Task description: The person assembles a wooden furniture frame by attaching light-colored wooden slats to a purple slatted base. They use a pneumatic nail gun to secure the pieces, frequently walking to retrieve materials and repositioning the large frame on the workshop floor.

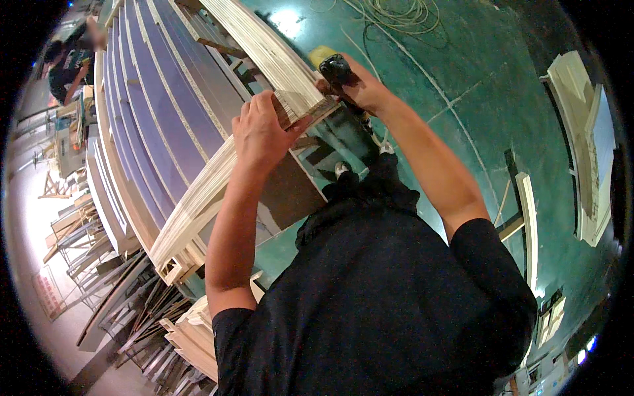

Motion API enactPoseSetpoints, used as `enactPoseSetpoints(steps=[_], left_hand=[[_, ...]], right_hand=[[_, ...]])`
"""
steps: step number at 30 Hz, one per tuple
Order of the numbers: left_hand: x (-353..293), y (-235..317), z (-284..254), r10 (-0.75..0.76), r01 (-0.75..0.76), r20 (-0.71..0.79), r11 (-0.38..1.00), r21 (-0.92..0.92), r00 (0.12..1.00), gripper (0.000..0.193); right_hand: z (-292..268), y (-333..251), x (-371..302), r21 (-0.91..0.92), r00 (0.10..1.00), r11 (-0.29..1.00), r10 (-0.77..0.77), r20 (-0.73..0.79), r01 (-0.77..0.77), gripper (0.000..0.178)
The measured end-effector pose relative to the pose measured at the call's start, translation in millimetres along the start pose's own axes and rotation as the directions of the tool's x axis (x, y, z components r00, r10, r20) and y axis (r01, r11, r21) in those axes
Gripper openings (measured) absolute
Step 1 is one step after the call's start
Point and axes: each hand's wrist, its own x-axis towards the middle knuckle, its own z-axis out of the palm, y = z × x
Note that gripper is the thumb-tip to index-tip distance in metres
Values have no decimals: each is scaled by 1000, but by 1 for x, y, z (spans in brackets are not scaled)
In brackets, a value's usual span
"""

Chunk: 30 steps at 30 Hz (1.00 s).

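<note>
My left hand [259,132] grips a wooden piece [297,105] at the corner of a long frame, its fingers over the far side and its thumb along the near edge. Long pale wooden strips [267,46] run away from that corner, and another pale strip bundle [198,191] stretches down to the left. Just right of the corner, my right hand [362,87] is closed around a yellow and black power tool [335,68]. The tool's working end is hidden, so its exact kind does not show.
Purple-grey panels [158,99] lie left of the corner. Timber scraps [132,303] crowd the lower left. A coiled hose [403,16] lies on the green floor [422,79]. Boards [584,145] are stacked at the far right. Another person [66,69] is at the upper left.
</note>
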Motion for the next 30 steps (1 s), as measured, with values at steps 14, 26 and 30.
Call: enactPoseSetpoints(steps=[14,26,30], left_hand=[[8,4,-3,7,-5,36,1000,-31,999,72],[4,-3,4,83,-87,-71,995,-45,994,86],[2,-7,-6,146,-148,-21,983,-109,989,83]], right_hand=[[-5,1,-3,234,997,972,-44,66,28,46],[8,-4,-6,58,968,989,143,-208,-134,28],[-1,-3,-2,-165,977,971,149,-155,-175,31]])
